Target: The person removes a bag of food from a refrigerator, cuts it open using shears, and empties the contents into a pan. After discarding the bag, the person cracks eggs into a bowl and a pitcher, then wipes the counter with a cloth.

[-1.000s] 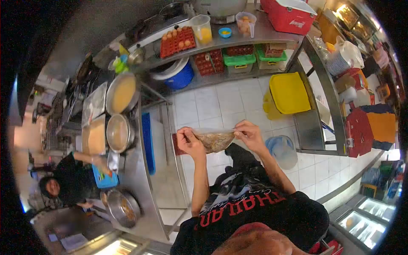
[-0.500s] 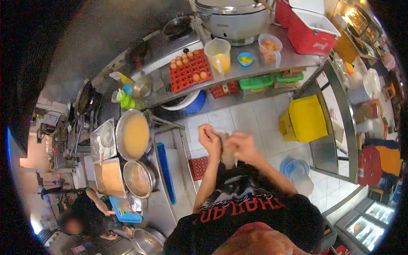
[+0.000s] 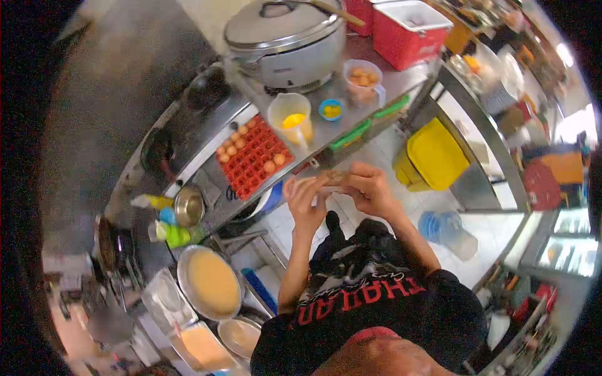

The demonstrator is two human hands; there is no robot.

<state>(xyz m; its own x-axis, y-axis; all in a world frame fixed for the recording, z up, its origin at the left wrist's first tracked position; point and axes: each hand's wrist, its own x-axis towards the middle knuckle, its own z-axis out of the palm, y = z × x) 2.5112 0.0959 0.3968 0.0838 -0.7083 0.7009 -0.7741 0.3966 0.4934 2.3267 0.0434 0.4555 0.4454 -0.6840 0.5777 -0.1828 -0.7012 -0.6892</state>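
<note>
Pinching a small brownish bag [image 3: 335, 177] between them, the left hand [image 3: 305, 198] and right hand [image 3: 372, 189] are close together above the tiled floor [image 3: 381, 149], out in front of the black shirt [image 3: 382, 313]. Both hands are curled nearly closed, fingertips on the bag, one at either end; its contents are too blurred to tell.

Past the hands is the steel desk [image 3: 343, 133]. On it, a red egg tray [image 3: 252, 168] has eggs along its far-left edge and two at its right. Just beside the tray is a jug [image 3: 280, 116] of yellow liquid, then a blue bowl [image 3: 323, 115] and a tub [image 3: 362, 97] of eggs. Behind these are a big cooker [image 3: 285, 62] and a red cooler [image 3: 407, 47].

Left of the person is a round pan [image 3: 182, 276] of pale orange liquid. To the right, a yellow bin [image 3: 437, 155] stands on the floor.
</note>
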